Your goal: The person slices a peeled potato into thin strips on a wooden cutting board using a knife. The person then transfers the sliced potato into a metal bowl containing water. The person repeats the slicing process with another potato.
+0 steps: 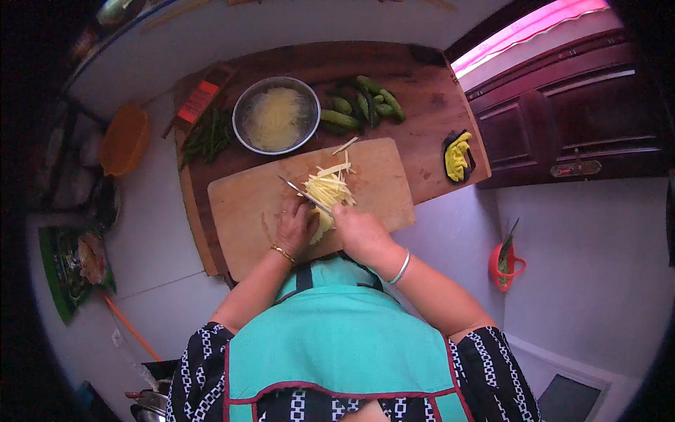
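Observation:
A wooden cutting board lies in front of me with a pile of pale yellow potato strips on it. My right hand is closed round the handle of a kitchen knife. The knife blade slants to the far left, between the strips and my left hand. Curled fingers of my left hand press on overlapping potato slices just on the near side of the blade. The fingertips are partly hidden. A few loose strips lie at the board's far edge.
Behind the board a metal bowl holds shredded potato. Cucumbers lie right of it, long green pods and an orange-labelled board left. A yellow-black cloth rests by the right edge of the wooden table. A red basket stands lower right.

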Tool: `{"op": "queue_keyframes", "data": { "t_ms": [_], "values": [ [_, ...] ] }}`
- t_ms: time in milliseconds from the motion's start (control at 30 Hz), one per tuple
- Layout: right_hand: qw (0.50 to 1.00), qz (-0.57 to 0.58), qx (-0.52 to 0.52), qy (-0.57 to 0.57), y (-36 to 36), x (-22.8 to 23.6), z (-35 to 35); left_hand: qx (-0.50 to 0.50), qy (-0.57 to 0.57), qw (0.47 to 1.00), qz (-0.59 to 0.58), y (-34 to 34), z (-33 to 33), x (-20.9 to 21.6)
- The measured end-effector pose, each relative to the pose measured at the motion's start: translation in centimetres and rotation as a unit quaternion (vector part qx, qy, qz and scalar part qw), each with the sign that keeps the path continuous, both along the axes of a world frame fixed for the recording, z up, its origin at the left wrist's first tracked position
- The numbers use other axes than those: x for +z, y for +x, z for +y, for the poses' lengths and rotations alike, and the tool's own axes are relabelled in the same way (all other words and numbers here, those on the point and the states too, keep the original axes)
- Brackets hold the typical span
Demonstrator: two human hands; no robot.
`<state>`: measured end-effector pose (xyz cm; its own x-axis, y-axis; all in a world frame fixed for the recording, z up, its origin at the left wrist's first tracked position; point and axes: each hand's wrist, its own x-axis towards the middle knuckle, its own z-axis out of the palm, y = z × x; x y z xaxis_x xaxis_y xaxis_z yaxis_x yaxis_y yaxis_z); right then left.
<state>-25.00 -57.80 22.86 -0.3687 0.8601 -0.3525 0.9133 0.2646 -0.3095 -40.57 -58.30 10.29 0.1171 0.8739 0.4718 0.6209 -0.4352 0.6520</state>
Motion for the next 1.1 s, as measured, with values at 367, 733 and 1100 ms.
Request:
{"op": "queue_keyframes", "data": {
  "t_ms": [367,733,1100],
  "values": [
    [0.999,0.009,0.020,0.040,0.5,-0.9,-0.5,0.000,-0.035,0.999,-0.029,0.0,-0.3,0.0],
    [0.996,0.019,-0.006,0.091,1.4,-5.6,-1.5,-0.062,0.015,0.997,0.045,-1.5,-1.1,0.5],
    [0.992,0.059,0.013,0.114,1.5,-5.4,-1.2,-0.263,-0.109,0.933,0.218,-4.6,-0.9,4.7]
  ]
}}
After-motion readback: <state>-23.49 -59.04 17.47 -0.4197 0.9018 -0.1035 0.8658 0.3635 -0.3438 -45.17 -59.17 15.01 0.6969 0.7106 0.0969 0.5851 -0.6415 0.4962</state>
